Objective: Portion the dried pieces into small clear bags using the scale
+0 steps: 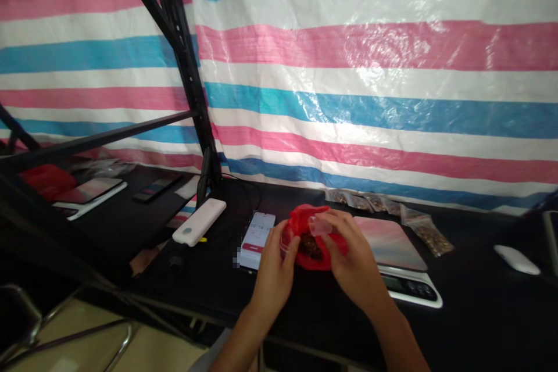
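My left hand (275, 270) grips the near left side of a red plastic bag (310, 221) holding dark brown bits. My right hand (351, 258) is closed on the bag's right side, and its fingers pinch a small clear plastic bag (319, 225) over the opening. Both hands hover just above the black table (479, 308), beside a digital kitchen scale (394, 253) with a shiny plate.
A phone (257, 232) with a lit screen lies left of the bag, next to a white power bank (199, 221). Several small filled packets (425, 231) sit behind the scale by the striped tarp (370, 70). A black metal rack (183, 64) stands left, another scale (89, 192) beyond it.
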`<state>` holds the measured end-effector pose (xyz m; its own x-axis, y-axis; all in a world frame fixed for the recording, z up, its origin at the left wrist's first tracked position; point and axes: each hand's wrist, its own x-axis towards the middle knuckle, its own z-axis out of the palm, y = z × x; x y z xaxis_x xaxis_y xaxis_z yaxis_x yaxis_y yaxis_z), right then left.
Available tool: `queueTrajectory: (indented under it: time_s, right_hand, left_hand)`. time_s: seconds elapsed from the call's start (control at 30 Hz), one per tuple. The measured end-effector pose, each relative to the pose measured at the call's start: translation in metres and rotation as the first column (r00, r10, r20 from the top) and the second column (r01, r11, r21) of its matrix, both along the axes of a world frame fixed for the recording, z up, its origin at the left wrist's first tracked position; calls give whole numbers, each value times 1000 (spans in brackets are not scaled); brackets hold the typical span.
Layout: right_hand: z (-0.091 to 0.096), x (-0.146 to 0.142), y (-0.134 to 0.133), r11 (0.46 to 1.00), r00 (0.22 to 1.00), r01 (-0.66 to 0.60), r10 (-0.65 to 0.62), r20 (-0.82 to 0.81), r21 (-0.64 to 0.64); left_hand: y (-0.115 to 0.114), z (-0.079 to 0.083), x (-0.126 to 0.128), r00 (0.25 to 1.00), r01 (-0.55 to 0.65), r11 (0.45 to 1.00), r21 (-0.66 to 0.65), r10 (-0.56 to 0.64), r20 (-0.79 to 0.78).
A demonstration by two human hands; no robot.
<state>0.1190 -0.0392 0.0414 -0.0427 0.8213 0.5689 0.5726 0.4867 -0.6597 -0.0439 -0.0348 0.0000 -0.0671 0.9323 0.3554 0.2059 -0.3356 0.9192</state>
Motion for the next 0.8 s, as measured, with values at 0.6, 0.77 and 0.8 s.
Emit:
queueTrajectory:
  time_s: [0.6, 0.77, 0.8]
  right_hand:
    - [34, -1, 51, 954, 608, -36, 256, 752, -297]
    - [23, 7, 61, 939, 592, 28, 261, 762, -344]
    - [20, 8, 60, 936, 607, 34, 261, 751, -352]
  left_hand:
    - [-12, -11, 9, 966, -12, 904, -428, 122, 229]
    - [-1, -6, 28, 949, -143, 922, -360, 231, 215]
    - [1, -5, 31, 951, -158, 920, -359, 240, 197]
